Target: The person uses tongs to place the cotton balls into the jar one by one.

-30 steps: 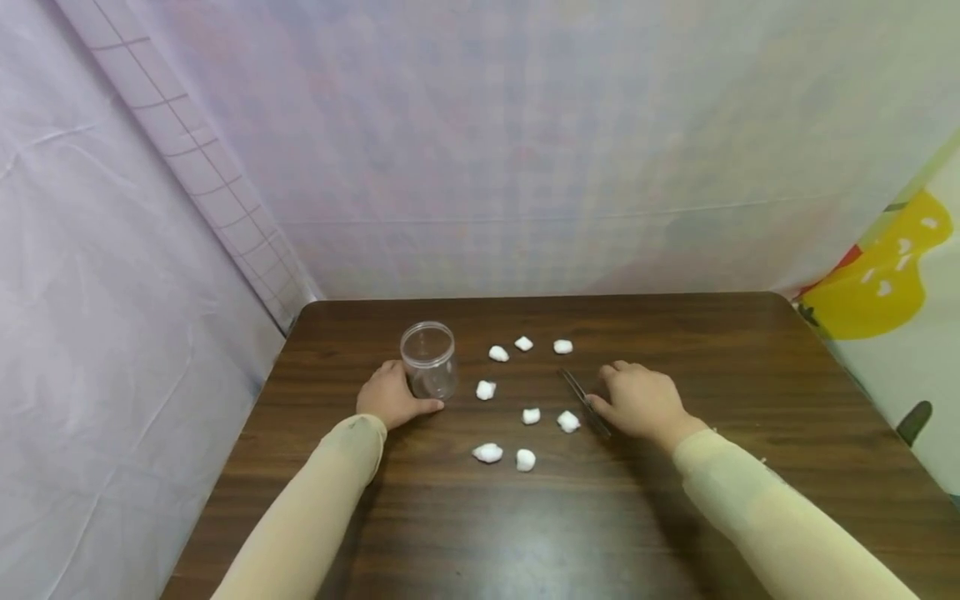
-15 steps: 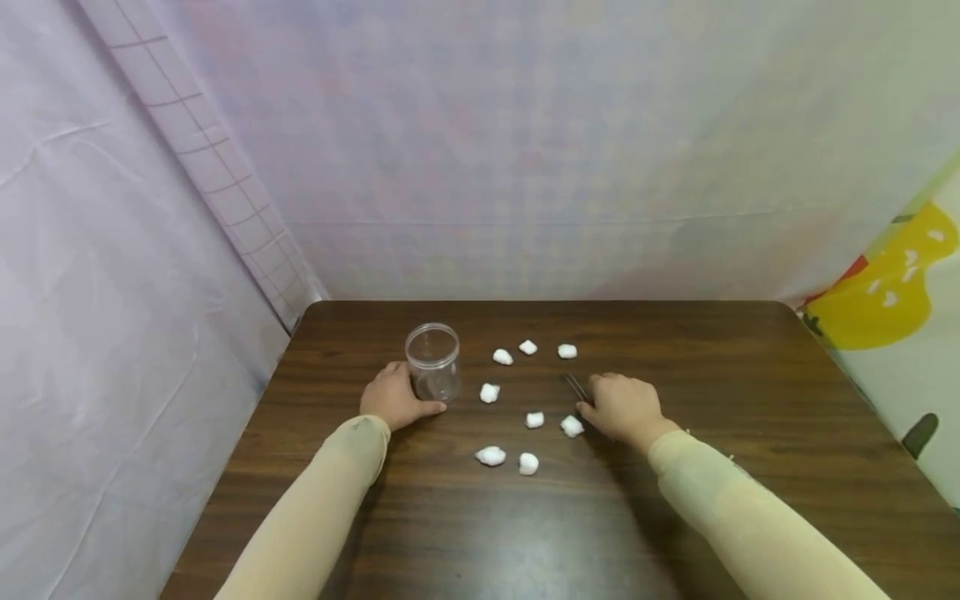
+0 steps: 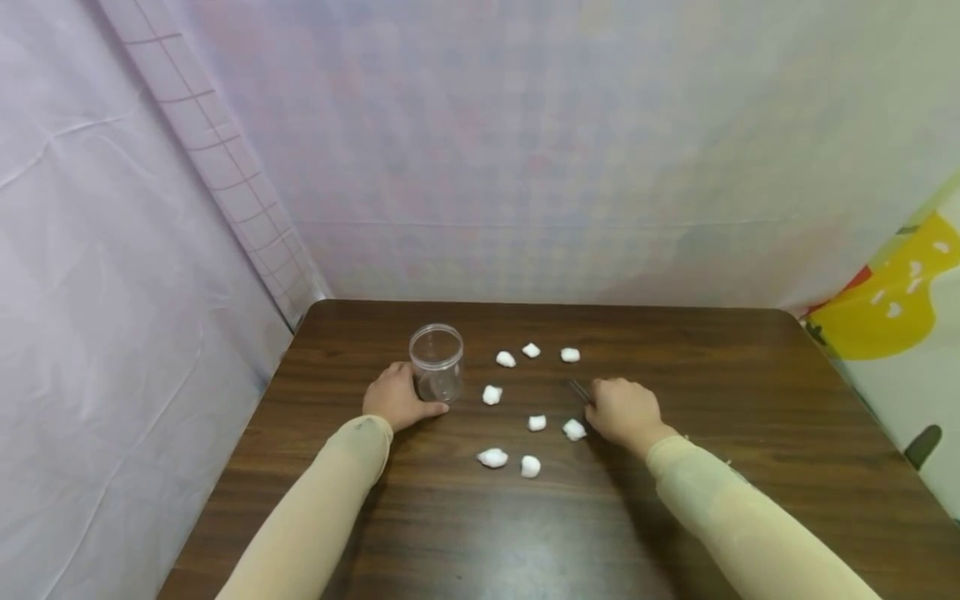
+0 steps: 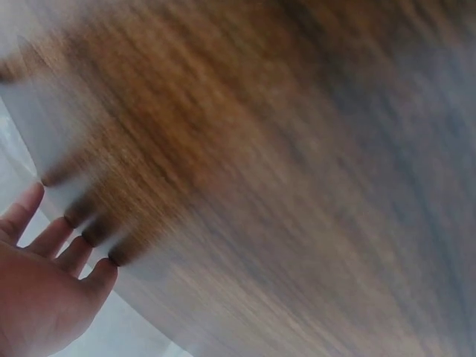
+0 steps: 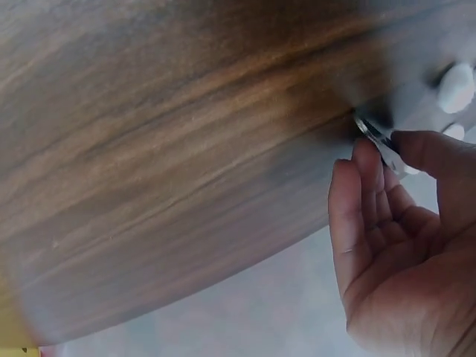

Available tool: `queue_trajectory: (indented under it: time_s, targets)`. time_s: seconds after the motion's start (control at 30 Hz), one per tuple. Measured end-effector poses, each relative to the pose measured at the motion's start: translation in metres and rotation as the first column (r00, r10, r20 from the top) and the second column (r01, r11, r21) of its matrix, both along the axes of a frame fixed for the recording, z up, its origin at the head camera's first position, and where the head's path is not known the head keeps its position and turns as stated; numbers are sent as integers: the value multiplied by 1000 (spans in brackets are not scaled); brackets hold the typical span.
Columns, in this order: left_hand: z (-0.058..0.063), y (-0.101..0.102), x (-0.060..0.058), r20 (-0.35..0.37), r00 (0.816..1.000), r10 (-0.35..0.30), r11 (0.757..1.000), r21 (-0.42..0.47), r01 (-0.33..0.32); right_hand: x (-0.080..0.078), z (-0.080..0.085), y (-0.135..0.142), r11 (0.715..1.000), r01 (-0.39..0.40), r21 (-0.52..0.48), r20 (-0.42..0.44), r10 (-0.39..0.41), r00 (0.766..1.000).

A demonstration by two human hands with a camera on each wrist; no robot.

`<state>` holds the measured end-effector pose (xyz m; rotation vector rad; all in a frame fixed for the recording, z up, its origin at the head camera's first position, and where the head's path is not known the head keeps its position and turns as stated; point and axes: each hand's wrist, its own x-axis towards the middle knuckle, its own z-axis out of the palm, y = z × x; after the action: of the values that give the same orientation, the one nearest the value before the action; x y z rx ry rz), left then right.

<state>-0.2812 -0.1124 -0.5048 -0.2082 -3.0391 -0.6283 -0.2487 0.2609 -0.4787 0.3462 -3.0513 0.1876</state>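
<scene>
My left hand point(image 3: 394, 397) holds a clear, open-topped jar point(image 3: 437, 364) from its left side, thumb in front and fingers behind. In the left wrist view the fingertips point(image 4: 111, 260) of that hand come down to the tabletop. My right hand point(image 3: 624, 410) pinches a pair of metal tweezers point(image 5: 377, 136) between thumb and fingers, low over the table. The tips of the tweezers point away from me, up and left in the head view. Just left of the right hand lies a white cotton ball point(image 3: 574, 430). Several more, like this cotton ball point(image 3: 492, 395), lie scattered between the hands.
The dark wooden table point(image 3: 480, 533) has a rounded far edge. A pale curtain point(image 3: 540, 167) hangs behind it, and a white sheet point(image 3: 135, 358) hangs along the left. A yellow printed cloth point(image 3: 877, 321) stands beyond the right edge.
My right hand has closed round the tweezers, which were lying on the table, and has shifted slightly left. The left hand stays at the jar. The view has shifted a little.
</scene>
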Motion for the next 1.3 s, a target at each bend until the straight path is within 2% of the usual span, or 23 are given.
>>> queue_trajectory:
  time_s: [0.13,0.3,0.63,0.87,1.07,1.3]
  targets:
    - [-1,0,0,0,1000,-1,1000,-4,1,0,4,4,1000,-8,6,18,8,1000]
    - [-1,-1,-1,2,1000,-5,1000,-14,5,0,15,10,999,-30,21,-16,30,999]
    - [2,1,-2,11,1000,-8,1000,-25,9,11,49,20,999,-38,-3,-8,38,999]
    - [2,0,0,6,1000,-8,1000,-30,8,19,65,24,993,-106,45,78,103,992]
    - [2,0,0,4,1000,-5,999,-32,6,26,76,23,979,-200,35,184,190,964]
    - [1,0,1,-2,1000,-6,1000,-28,6,29,81,19,967,-252,22,215,242,946]
